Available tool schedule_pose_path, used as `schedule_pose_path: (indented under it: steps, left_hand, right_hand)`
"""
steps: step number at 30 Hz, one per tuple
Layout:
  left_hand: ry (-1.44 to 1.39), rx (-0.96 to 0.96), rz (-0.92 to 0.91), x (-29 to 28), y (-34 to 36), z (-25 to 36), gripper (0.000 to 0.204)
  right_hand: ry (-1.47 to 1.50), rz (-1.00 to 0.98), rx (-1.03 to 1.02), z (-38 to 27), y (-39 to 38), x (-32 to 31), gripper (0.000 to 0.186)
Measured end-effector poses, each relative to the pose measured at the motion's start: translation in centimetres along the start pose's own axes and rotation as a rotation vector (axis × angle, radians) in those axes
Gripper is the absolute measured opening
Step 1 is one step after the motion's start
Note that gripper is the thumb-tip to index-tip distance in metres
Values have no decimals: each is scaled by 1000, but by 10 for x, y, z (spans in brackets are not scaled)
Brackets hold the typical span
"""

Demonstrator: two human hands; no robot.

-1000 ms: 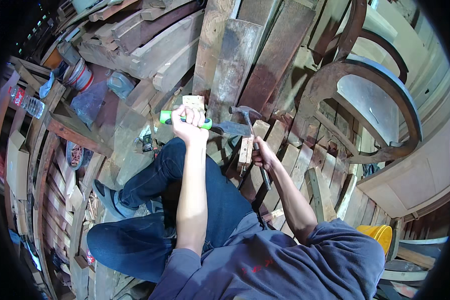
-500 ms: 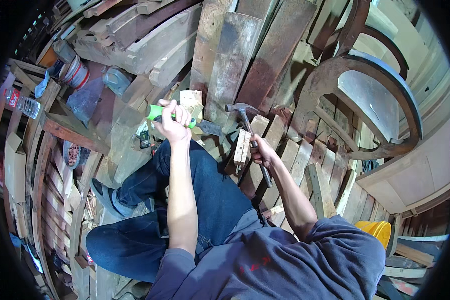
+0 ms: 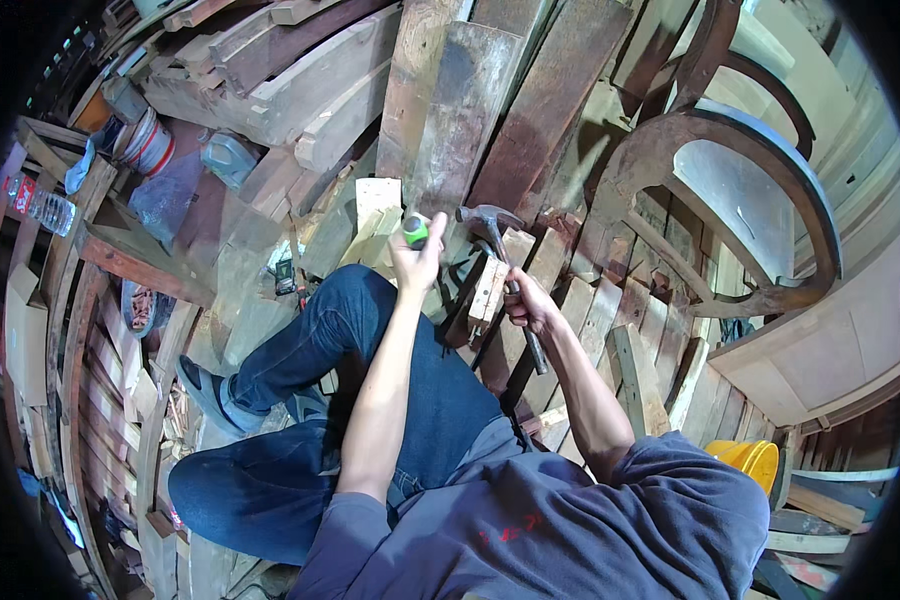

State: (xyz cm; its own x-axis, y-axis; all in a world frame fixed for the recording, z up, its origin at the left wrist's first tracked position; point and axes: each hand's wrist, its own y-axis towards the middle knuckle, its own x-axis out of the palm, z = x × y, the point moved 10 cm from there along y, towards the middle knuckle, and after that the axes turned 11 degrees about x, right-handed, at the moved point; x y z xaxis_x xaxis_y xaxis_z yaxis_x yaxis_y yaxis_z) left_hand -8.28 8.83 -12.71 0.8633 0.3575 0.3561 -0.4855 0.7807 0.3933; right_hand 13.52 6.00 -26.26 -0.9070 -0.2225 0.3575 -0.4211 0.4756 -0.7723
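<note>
- Left hand (image 3: pixel 420 264) wraps the green-handled tool (image 3: pixel 414 232), at nine o'clock from the hammer (image 3: pixel 494 231).
- Right hand (image 3: pixel 532 303) grips the hammer mid-shaft, probably for control, its head toward eleven o'clock.

hammer (image 3: pixel 491 217): metal | green handle (image 3: pixel 414 232): smooth plastic | planks (image 3: pixel 467 110): rough wood

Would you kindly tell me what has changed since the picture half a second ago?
The left hand has moved right, tilting the green-handled tool so that its handle end now faces the camera; the blade, visible before, is hidden. Nothing was taken hold of or let go. The right hand still grips the hammer beside the wooden block.
</note>
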Motion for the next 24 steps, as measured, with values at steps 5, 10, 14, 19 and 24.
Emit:
schedule_pose_path:
  steps: [5,10,14,19,24]
  left_hand:
    - [306,-4,-222,9,-9,-27,34]
    - [398,-75,-459,27,-24,-49,32]
    - [633,-95,-509,6,-34,-78,31]
    - [672,-145,-580,7,-37,-89,33]
    - [670,-167,-564,7,-38,-85,29]
  right_hand:
    - [7,51,-14,2,-3,-8,28]
    - [15,73,-3,4,-3,-18,29]
    - [10,80,-11,2,-4,-14,28]
    - [17,81,-21,0,-6,-15,25]
    - [16,73,-14,-1,-4,-13,24]
